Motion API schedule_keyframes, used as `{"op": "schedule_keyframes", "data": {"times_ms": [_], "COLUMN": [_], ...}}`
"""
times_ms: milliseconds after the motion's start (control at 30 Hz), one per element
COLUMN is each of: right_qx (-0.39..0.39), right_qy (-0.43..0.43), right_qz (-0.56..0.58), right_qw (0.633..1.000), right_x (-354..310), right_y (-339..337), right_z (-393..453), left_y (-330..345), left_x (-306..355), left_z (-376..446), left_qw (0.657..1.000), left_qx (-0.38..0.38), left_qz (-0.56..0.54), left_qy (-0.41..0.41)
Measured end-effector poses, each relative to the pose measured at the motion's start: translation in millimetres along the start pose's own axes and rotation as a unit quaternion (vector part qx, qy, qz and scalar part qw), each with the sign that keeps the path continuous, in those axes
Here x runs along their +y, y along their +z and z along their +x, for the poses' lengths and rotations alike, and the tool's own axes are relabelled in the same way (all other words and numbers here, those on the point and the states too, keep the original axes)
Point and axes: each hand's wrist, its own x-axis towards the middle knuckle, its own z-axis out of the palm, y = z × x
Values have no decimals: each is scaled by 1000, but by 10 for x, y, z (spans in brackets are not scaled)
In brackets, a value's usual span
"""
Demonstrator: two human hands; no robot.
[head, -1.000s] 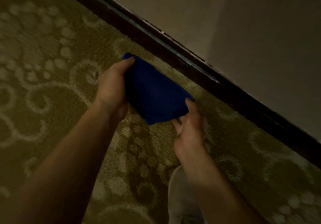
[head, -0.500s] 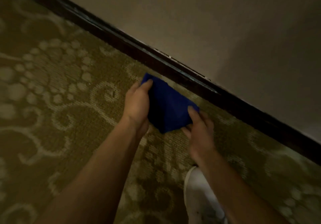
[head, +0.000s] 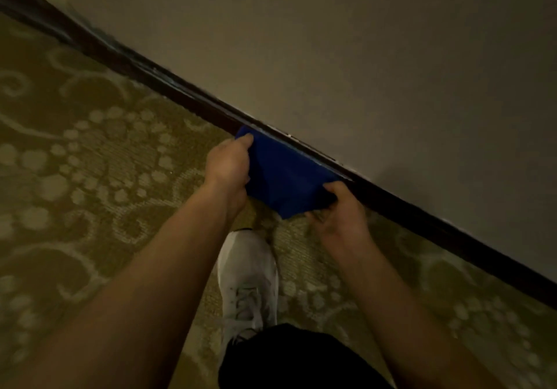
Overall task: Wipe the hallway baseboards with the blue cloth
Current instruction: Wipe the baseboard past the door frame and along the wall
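Blue cloth (head: 283, 177) stretched between both hands, its upper edge laid along the top lip of the dark baseboard (head: 437, 222) where wall (head: 361, 56) meets floor. Cloth looks folded, lower corner hanging toward the carpet (head: 90, 177).

Left hand (head: 229, 165) grips the cloth's left end, fingers curled over it, thumb tip at the upper corner near the baseboard. Right hand (head: 340, 210) pinches the right end, thumb on top, fingers curled underneath. Both closed on fabric; neither is free.

Two-handed hold likely keeps the cloth taut, so a long strip of it meets the trim at once rather than a bunched wad. Upper edge against the lip suggests the ledge where dust settles is the target.

Pale specks visible along the lip left of the cloth and just right of it; can't tell dust from chipped paint in this dim light.

White shoe (head: 247, 274) planted on the carpet below the cloth, toe toward the wall; person bent low over the work.

Judgement: wiping just starting or under way on this stretch; baseboard runs on toward both frame edges.
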Motion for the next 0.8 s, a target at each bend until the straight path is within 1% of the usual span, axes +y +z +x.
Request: {"op": "schedule_keyframes", "data": {"times_ms": [67, 133, 200, 300, 400, 467, 600, 667, 733, 800], "right_qx": [12, 19, 18, -8, -22, -9, -11, 17, 73, 118], "right_qy": [-8, -23, -39, -64, -58, -54, -54, -67, -97, -121], "right_qz": [37, 43, 19, -27, -49, -60, -109, -108, -72, -1], "right_qw": [999, 999, 999, 998, 997, 997, 993, 992, 990, 986], "right_x": [164, 313, 432, 513, 401, 231, -83, -162, -223, -215], "right_y": [82, 110, 103, 36, -127, -220, -248, -260, -347, -464], "right_z": [63, 93, 77, 9, 38, 86, 135, 169, 188, 175], "left_y": [-63, -90, -81, 62, 303, 447, 652, 798, 935, 976], "left_x": [-20, -57, -125, -188, -255, -307, -343, -408, -536, -627], "left_z": [198, 376, 536, 724, 836, 854, 807, 744, 628, 559], "left_qw": [999, 999, 999, 1000, 999, 1000, 997, 995, 997, 998], "left_qx": [10, 19, 19, 12, 11, 20, 77, 97, 78, 51], "left_qz": [29, 41, 36, 15, 13, 1, -21, -28, -13, -12], "left_qy": [-7, -18, -32, -25, -28, -23, -2, 2, -4, -16]}}
